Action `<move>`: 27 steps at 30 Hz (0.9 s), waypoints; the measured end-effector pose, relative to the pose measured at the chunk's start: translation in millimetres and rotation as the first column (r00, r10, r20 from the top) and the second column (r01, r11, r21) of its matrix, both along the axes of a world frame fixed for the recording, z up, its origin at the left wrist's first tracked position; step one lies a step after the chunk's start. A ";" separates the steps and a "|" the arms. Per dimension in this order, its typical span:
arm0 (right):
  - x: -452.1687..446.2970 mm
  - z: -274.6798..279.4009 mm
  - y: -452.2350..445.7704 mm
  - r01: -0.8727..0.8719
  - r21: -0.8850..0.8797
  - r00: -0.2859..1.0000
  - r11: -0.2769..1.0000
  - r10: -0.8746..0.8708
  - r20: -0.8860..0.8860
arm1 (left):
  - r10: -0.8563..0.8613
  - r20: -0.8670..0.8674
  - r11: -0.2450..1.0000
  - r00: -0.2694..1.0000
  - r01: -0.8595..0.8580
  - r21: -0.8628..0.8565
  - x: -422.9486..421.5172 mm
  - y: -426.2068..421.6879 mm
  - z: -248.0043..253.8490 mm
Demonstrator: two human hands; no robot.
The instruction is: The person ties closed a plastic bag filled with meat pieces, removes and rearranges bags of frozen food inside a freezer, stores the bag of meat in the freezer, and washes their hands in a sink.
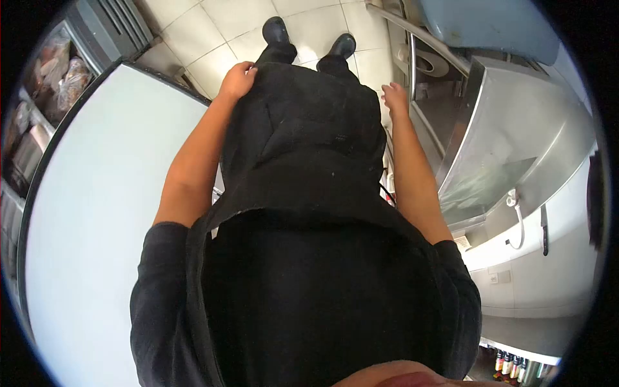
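Both arms hang down at my sides over a black apron (316, 116). My left hand (239, 81) is beside the apron's left edge, its fingers loosely bent with no object visible in them. To its left is a large white surface with a dark rim (122, 161). My right hand (395, 99) is apart from the apron's right side, its fingers loose and slightly spread, holding nothing. Nearest to it is a metal rail frame (413, 71). My black shoes (276, 31) stand on the tiled floor (219, 26).
A stainless steel sink (496, 129) stands on the right, with a white tap (512, 197) and a knife (545, 230) at the wall. Bagged goods (74, 84) sit on shelves at the far left. Several bottles (512, 366) stand at the lower right.
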State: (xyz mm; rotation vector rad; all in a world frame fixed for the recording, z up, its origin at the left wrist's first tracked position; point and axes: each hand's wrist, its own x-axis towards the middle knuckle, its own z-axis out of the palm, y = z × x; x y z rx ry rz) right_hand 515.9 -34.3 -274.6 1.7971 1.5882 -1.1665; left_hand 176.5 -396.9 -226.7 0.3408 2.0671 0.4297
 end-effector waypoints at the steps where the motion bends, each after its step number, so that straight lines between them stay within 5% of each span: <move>1: -23.1 2.3 4.4 0.074 -0.021 0.997 0.997 -0.074 0.001 | -0.002 -0.012 1.000 1.000 0.003 0.005 6.4 -3.2 -6.4; 6: -65.8 -60.1 30.9 0.497 -0.150 0.855 0.854 -0.512 -0.082 | 0.038 -0.069 0.999 0.997 -0.039 -0.018 37.8 -7.8 -22.7; 11: -82.4 -136.3 54.2 0.676 0.154 0.735 0.720 -0.674 -0.075 | 0.050 -0.052 0.999 0.997 -0.050 -0.016 45.2 -14.0 -40.0; 17: -29.9 -212.7 105.4 0.746 -0.044 0.665 0.664 -0.746 0.020 | 0.008 -0.028 0.998 1.000 -0.010 -0.063 42.3 -9.3 -45.0; 21: -15.9 -210.3 61.1 0.837 0.131 0.546 0.531 -0.802 -0.243 | 0.006 0.002 0.993 1.000 -0.006 -0.116 36.4 -3.3 -42.3; 22: -13.6 -204.0 39.2 0.837 0.144 0.545 0.528 -0.780 -0.308 | 0.000 0.018 0.992 1.000 0.002 -0.127 35.7 -1.9 -40.0; 24: -14.5 -186.1 -18.5 0.644 0.295 0.761 0.706 -0.552 -0.340 | -0.014 0.039 0.990 0.999 0.019 -0.138 31.9 2.8 -41.7; 25: -48.6 -138.0 -36.7 0.466 0.336 0.884 0.818 -0.449 -0.132 | -0.042 0.041 0.989 0.998 0.048 -0.142 32.0 3.8 -42.7; 27: -72.2 -79.3 -74.0 0.286 0.199 0.958 0.937 -0.281 -0.056 | -0.101 0.043 0.983 0.994 0.106 -0.150 32.9 4.4 -47.5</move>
